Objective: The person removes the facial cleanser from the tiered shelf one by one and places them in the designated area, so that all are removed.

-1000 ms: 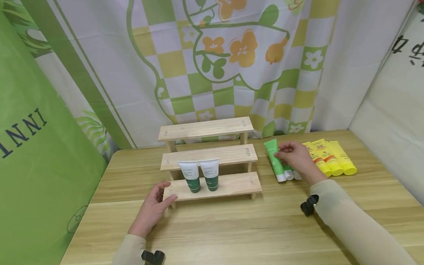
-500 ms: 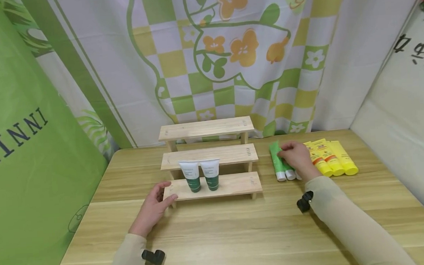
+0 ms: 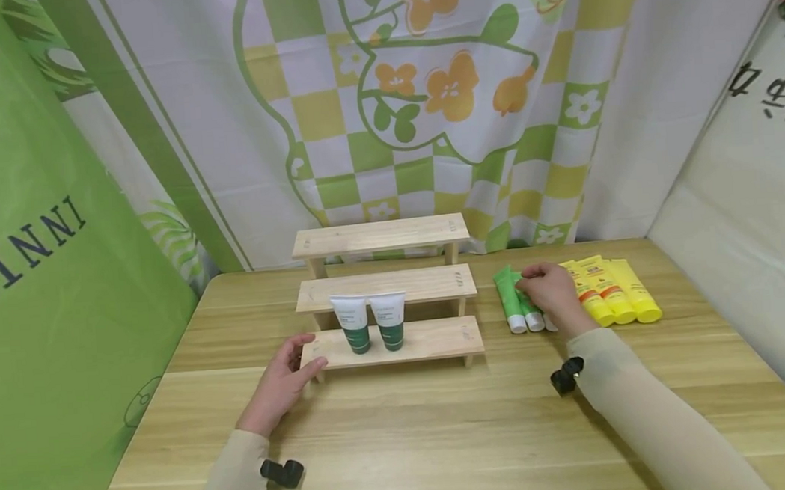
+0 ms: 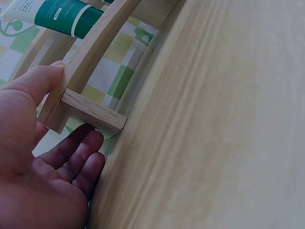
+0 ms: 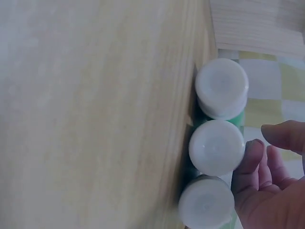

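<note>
A three-step wooden display shelf (image 3: 388, 287) stands at the back of the table. My left hand (image 3: 281, 385) grips the left end of its lowest step, with the thumb on the board in the left wrist view. Two white-and-green squeeze tubes (image 3: 353, 330) (image 3: 391, 326) stand cap-down on that step. Right of the shelf, several light green tubes (image 3: 509, 298) lie side by side, their white caps (image 5: 222, 87) toward me. My right hand (image 3: 552, 295) is over them, fingertips at the middle tube and thumb apart from the fingers. It covers part of the rightmost green tube.
Several yellow tubes (image 3: 614, 291) lie in a row just right of my right hand. The wooden table (image 3: 431, 437) reaches back to a patterned curtain (image 3: 414, 161). A green cloth (image 3: 51, 296) hangs at the left and a white one (image 3: 761, 200) at the right.
My right hand has laid the leftmost green tube down beside the others and let go of it, shifting slightly right. The left hand has stayed on the shelf.
</note>
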Available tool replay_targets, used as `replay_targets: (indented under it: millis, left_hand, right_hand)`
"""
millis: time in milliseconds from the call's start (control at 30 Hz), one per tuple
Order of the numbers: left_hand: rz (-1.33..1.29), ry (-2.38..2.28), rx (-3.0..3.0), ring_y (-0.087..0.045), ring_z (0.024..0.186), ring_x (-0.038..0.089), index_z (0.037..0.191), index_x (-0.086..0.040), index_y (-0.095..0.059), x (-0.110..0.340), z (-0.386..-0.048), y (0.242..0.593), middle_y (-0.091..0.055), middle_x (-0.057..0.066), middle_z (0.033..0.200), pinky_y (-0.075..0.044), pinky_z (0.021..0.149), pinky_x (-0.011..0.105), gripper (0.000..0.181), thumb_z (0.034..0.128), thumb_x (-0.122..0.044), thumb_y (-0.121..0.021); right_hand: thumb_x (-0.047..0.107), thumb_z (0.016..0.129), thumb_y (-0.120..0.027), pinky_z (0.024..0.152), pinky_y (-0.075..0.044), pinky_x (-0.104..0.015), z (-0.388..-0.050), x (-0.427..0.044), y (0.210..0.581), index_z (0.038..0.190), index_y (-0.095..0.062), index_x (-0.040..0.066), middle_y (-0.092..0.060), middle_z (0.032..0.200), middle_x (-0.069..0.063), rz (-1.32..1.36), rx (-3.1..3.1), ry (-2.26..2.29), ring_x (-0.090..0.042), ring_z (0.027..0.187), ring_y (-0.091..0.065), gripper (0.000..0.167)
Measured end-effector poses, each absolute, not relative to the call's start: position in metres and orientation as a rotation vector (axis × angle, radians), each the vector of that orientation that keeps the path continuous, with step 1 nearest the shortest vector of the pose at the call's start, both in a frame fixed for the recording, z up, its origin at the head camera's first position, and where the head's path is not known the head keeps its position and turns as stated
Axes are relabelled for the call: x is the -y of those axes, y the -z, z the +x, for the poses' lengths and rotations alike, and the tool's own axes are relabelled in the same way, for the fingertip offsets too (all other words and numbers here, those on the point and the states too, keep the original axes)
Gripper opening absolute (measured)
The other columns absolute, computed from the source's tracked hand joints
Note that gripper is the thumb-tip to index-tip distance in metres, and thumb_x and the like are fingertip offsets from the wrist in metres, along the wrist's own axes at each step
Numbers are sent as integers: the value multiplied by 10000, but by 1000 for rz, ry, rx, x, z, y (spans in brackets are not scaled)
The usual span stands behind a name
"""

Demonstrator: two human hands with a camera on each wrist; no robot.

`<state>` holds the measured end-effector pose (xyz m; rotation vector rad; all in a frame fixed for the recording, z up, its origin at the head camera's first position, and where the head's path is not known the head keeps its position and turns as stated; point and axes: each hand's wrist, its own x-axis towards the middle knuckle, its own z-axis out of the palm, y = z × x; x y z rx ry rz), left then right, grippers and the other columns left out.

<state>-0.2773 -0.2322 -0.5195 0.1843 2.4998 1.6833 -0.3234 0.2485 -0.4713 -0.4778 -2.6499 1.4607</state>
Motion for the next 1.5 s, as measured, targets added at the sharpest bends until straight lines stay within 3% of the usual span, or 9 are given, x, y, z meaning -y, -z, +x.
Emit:
replay_targets:
  millis: [167, 500, 967, 1167, 1333, 1500]
  left_hand:
    - [184, -1708, -2484, -380, 1351, 306, 1383, -124, -453, 235, -278, 519, -472, 162, 1402, -242, 1148, 490, 650, 878, -425, -729]
    - [173, -1687, -2500, -404, 1339, 300, 1384, -134, -454, 237, -278, 515, -486, 160, 1397, -262, 1142, 483, 665, 869, -453, -727]
    - [173, -1690, -2513, -480, 1245, 299, 1374, -127, -466, 237, -278, 516, -537, 154, 1318, -313, 1108, 489, 652, 867, -434, -738]
    - [170, -1695, -2518, -450, 1284, 296, 1367, -144, -476, 237, -279, 516, -522, 149, 1342, -286, 1128, 486, 651, 858, -456, -737]
    - [200, -1688, -2522, -446, 1291, 308, 1368, -132, -476, 235, -280, 521, -517, 167, 1353, -291, 1123, 495, 638, 871, -437, -733]
    - [198, -1683, -2521, -423, 1314, 325, 1372, -120, -471, 233, -279, 521, -497, 185, 1379, -274, 1130, 510, 629, 883, -424, -724]
  right_hand:
    - [127, 917, -630, 679, -552, -302, -319, -249, 466, 1252, -557, -72, -593, 1058, -160, -436, 2554, -1615, -226, 829, -618, 397]
    - [80, 944, -619, 674, -571, -275, -310, -242, 452, 1186, -537, -97, -623, 927, -53, -233, 2369, -1779, -74, 768, -598, 311]
    - [89, 927, -675, 719, -584, -369, -293, -209, 442, 1123, -560, -91, -629, 954, -91, 23, 2283, -1879, -165, 797, -638, 289]
    - [30, 902, -692, 704, -581, -336, -284, -188, 438, 1084, -567, -122, -625, 970, -135, 240, 2228, -1927, -183, 781, -646, 268]
    - [-30, 871, -707, 713, -582, -323, -276, -170, 440, 1039, -572, -142, -659, 946, -92, 402, 2135, -1980, -151, 788, -655, 242]
    - [-27, 862, -722, 762, -575, -321, -272, -149, 443, 1015, -591, -113, -659, 987, -139, 537, 2077, -2043, -158, 849, -656, 219]
